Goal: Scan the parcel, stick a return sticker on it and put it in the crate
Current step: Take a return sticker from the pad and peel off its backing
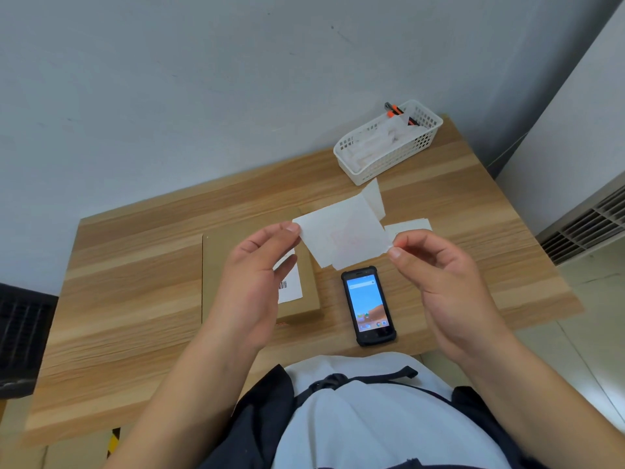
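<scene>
A flat brown cardboard parcel (220, 258) lies on the wooden table (135, 299), its white barcode label (291, 286) partly hidden by my left hand (257, 282). Both hands hold a white return sticker sheet (345, 235) in the air above the parcel's right edge. My left hand pinches its left corner, and my right hand (436, 275) pinches its right corner. A black handheld scanner (368, 306) with a lit screen lies face up on the table, right of the parcel.
A white perforated basket (389, 140) with papers and an orange-black cutter stands at the table's far right corner. More white sheets (409, 226) lie behind the held sticker. A dark crate (20, 336) sits off the table's left edge. A wall runs behind the table.
</scene>
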{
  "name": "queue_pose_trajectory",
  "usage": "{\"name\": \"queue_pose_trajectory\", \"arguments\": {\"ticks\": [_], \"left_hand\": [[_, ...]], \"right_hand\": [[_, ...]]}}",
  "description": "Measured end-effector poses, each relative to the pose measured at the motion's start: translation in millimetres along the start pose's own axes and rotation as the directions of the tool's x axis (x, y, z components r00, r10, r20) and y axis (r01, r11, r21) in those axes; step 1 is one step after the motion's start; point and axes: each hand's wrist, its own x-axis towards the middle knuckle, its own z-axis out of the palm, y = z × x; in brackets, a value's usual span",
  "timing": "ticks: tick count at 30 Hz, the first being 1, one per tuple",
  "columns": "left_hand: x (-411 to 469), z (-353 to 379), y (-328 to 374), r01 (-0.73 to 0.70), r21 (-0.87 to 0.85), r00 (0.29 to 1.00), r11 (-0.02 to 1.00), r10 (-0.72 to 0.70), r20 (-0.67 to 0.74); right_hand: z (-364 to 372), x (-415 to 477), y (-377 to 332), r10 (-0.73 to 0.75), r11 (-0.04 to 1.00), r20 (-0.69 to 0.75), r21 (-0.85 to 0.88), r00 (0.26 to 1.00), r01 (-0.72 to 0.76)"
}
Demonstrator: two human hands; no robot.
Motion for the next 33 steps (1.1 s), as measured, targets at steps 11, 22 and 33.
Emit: {"name": "queue_pose_trajectory", "arguments": {"ticks": [11,22,33], "left_hand": [[17,-13,6,-0.026,0.021,0.998,0.999,0.028,-0.061],[31,-30,15,-0.113,-0.005,0.984,0.994,0.111,-0.142],[43,-63,26,-0.149,-0.023,0.963,0.988,0.140,-0.231]], "right_hand": [[-9,12,2,-0.010,0.999,-0.040,-0.037,0.999,0.009],[-9,24,3,-0.049,0.998,-0.032,-0.037,0.998,0.048],[-14,39,10,-0.024,0.999,-0.043,-0.039,0.999,0.023]]}}
